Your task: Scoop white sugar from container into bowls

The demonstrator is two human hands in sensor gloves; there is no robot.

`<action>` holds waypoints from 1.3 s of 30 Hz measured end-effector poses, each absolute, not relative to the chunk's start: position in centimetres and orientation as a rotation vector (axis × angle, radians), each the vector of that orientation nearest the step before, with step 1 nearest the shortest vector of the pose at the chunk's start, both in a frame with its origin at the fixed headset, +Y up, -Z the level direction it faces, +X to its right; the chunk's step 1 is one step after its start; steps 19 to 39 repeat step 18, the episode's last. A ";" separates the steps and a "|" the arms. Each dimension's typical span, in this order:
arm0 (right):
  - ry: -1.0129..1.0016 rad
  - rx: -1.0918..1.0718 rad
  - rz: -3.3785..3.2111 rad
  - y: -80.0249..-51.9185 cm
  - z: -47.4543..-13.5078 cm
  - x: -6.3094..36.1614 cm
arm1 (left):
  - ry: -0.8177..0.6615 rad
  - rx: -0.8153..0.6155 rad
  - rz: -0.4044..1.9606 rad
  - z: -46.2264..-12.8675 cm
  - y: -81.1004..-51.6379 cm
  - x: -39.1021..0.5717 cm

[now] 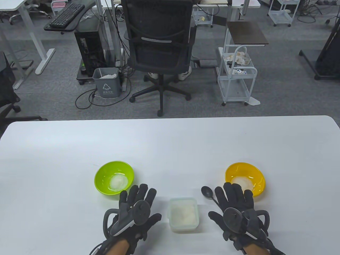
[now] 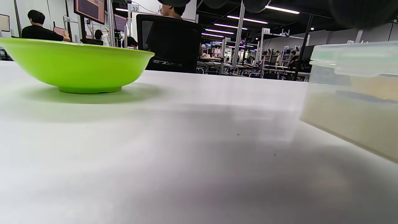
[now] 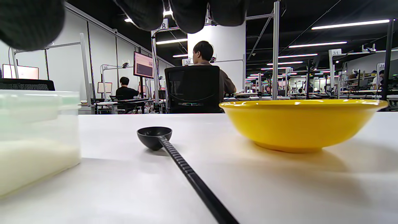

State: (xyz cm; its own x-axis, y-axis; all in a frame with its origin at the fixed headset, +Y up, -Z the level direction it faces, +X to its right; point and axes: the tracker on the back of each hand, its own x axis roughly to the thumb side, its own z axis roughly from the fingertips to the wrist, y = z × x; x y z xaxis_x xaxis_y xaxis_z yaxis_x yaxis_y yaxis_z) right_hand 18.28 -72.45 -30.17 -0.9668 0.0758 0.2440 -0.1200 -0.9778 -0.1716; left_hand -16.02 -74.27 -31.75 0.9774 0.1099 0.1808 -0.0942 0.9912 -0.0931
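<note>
Office chairs and carts stand behind the white table (image 1: 170, 143), where a clear plastic container (image 1: 183, 214) of white sugar (image 1: 183, 213) sits uncovered near the front edge between 2 gloved hands. A green bowl (image 1: 114, 177) to the left and a yellow bowl (image 1: 245, 178) to the right each hold a small mound of sugar. Both the left hand (image 1: 136, 209) and the right hand (image 1: 235, 209) lie flat with fingers spread, gripping nothing, while a black spoon (image 1: 207, 193) lies on the table, its handle running under the right hand.
</note>
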 end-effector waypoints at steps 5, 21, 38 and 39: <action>-0.281 0.358 3.001 -72.6 -30.1 18.2 | -0.188 -0.093 0.113 -31.7 -74.3 -16.0; -0.264 0.349 2.994 -72.6 -30.1 18.4 | -0.185 -0.105 0.112 -31.8 -74.4 -16.0; -0.264 0.349 2.994 -72.6 -30.1 18.4 | -0.185 -0.105 0.112 -31.8 -74.4 -16.0; -0.264 0.349 2.994 -72.6 -30.1 18.4 | -0.185 -0.105 0.112 -31.8 -74.4 -16.0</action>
